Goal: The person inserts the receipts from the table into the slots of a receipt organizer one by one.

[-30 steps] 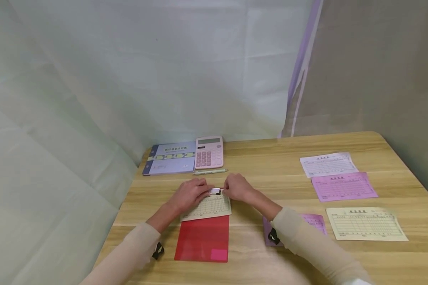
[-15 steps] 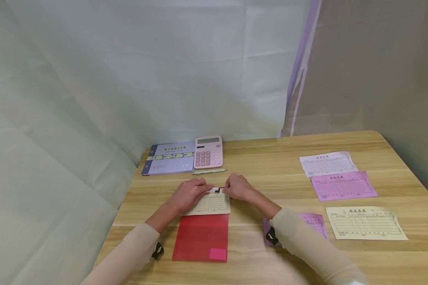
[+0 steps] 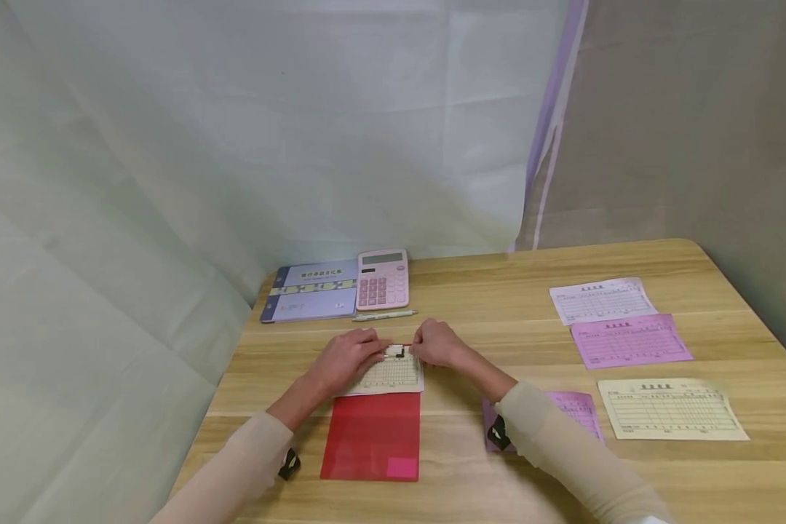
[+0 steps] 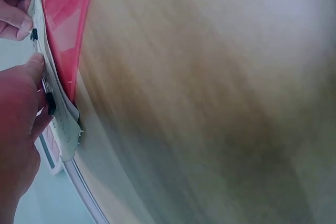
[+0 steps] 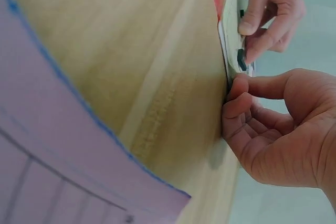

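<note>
Pinching the metal clip point(image 3: 396, 351) between thumb and bent fingers, our left hand point(image 3: 348, 358) is at the top of the red clipboard point(image 3: 373, 437), near the table's point(image 3: 458, 451) left edge. Our right hand point(image 3: 437, 343) has thumb and forefinger closed at the top right corner of the cream form point(image 3: 393, 373); whether they catch the board too, we cannot tell. That form lies over the clipboard's upper part, its top edge at the clip, with the edge of a paler sheet point(image 3: 422, 388) showing beneath. A pink label point(image 3: 402, 467) marks the board's bottom right corner. Beyond our hands, a pen point(image 3: 385, 316) lies before the pink calculator point(image 3: 383, 280), which sits beside the blue ledger book point(image 3: 311, 291) in the table's far left corner. Our right sleeve point(image 3: 563, 444) partly hides a purple form point(image 3: 579, 409). Toward the table's right edge we see a lilac form point(image 3: 599, 300), a magenta form point(image 3: 631, 340) touching it and, nearer us, a loose cream form point(image 3: 671, 409).
</note>
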`<state>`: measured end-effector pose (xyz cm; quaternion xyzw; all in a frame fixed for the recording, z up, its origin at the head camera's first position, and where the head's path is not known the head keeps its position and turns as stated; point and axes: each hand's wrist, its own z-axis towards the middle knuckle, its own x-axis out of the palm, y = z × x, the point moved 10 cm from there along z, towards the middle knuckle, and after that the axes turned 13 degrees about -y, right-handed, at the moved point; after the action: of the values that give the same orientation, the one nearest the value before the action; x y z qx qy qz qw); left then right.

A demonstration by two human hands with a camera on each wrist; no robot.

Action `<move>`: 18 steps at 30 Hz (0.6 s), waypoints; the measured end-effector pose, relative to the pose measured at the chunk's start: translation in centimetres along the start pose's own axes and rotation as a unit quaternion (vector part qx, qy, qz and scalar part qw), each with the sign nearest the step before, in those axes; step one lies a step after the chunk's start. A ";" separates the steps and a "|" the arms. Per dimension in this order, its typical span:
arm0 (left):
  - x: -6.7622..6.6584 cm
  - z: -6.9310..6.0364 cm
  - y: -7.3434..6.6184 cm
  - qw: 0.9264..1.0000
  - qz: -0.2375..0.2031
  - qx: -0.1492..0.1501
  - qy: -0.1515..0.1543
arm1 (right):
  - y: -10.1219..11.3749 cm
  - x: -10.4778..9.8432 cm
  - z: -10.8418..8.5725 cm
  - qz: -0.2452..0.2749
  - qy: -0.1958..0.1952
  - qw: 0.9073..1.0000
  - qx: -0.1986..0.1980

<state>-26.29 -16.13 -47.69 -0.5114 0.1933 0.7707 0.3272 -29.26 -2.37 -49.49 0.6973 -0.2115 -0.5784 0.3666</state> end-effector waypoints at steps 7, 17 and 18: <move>0.1 0.0 0.0 1.000 0.002 -0.002 -0.003 | 1.3 0.0 0.5 -0.115 -0.007 0.991 -0.072; -0.3 0.0 -0.6 1.000 -0.004 0.012 -0.029 | 1.3 0.0 0.2 -0.109 -0.001 0.990 -0.085; -0.3 -0.1 -0.6 1.000 -0.005 0.011 -0.027 | 1.2 0.0 0.2 -0.107 -0.001 0.991 -0.084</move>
<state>-25.75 -15.82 -47.42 -0.4877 0.1901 0.7806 0.3417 -29.31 -3.24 -48.59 0.6822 -0.0866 -0.6305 0.3599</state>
